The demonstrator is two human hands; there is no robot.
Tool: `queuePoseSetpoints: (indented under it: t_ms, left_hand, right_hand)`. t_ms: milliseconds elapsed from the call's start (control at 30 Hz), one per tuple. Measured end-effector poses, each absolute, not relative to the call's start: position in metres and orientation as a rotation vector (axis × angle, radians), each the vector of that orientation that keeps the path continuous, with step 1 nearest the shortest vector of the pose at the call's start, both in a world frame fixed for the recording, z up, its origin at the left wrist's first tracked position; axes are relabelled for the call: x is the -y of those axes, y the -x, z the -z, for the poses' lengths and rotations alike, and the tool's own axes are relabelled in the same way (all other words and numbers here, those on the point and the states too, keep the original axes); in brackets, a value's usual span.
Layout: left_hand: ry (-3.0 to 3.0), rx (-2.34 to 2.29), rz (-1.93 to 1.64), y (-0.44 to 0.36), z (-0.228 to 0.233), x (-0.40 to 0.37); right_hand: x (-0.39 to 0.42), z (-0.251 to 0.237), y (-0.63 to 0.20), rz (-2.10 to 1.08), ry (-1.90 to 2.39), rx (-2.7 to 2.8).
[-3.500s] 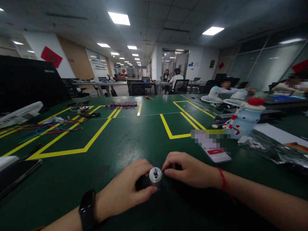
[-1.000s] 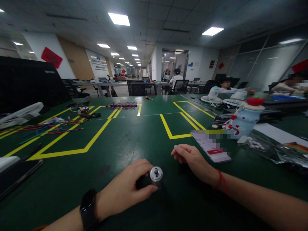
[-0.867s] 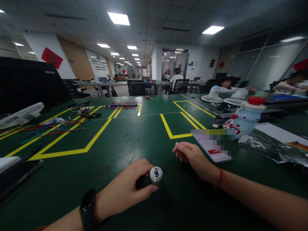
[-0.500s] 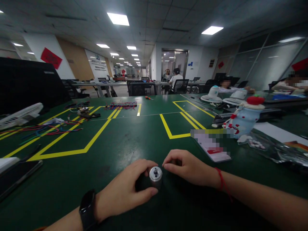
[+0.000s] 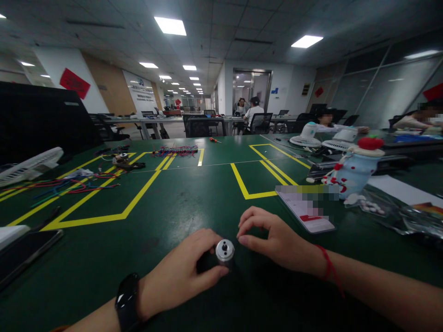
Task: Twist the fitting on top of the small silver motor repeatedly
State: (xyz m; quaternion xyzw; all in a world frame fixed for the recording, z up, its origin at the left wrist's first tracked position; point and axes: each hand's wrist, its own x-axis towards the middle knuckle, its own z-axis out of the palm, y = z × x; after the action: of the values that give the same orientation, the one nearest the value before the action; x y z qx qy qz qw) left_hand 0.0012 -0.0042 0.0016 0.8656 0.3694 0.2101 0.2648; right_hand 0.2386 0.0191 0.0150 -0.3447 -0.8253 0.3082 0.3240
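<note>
A small silver cylindrical motor (image 5: 224, 252) stands upright on the green tabletop, its end face with a central shaft and small dark holes turned up. The thumb and fingers of my left hand (image 5: 188, 267) curve around its left side and grip it; a black band sits on that wrist. Just right of the motor, apart from it, is my right hand (image 5: 268, 233). Its fingers are curled and the thumb and index fingertips come together in a pinch. Whatever lies between those fingertips, if anything, is too small to make out.
Right of my right hand lies a phone (image 5: 308, 214), near a blue bottle with a red top (image 5: 362, 168) and plastic bags (image 5: 411, 216). Loose wires (image 5: 79, 184) and a dark phone (image 5: 31, 251) are at left. Farther back are a bundle of wires (image 5: 176, 151) and a screwdriver (image 5: 215, 140).
My right hand has shifted slightly right and up, away from the motor, its fingers still curled. My left hand stays around the motor.
</note>
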Motion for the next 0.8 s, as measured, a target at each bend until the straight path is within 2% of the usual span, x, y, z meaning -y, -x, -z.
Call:
queuePoseSetpoints:
  t_ms: [267, 567, 667, 800]
  left_hand:
    - [-2.332, -1.013, -0.565, 0.001, -0.002, 0.004]
    - [-2.326, -0.977, -0.58, 0.002, -0.004, 0.004]
    - [-2.331, -0.994, -0.561, 0.002, -0.005, 0.004]
    - [-2.338, -1.019, -0.557, 0.002, -0.002, 0.005]
  right_hand:
    - [-0.021, -0.005, -0.251, -0.86, 0.915, 2.412]
    - [-0.032, -0.002, -0.253, -1.158, 1.213, 1.723]
    - [-0.033, 0.0, -0.253, -1.151, 1.225, 1.792]
    - [-0.027, -0.003, -0.253, -0.956, 1.105, 2.152]
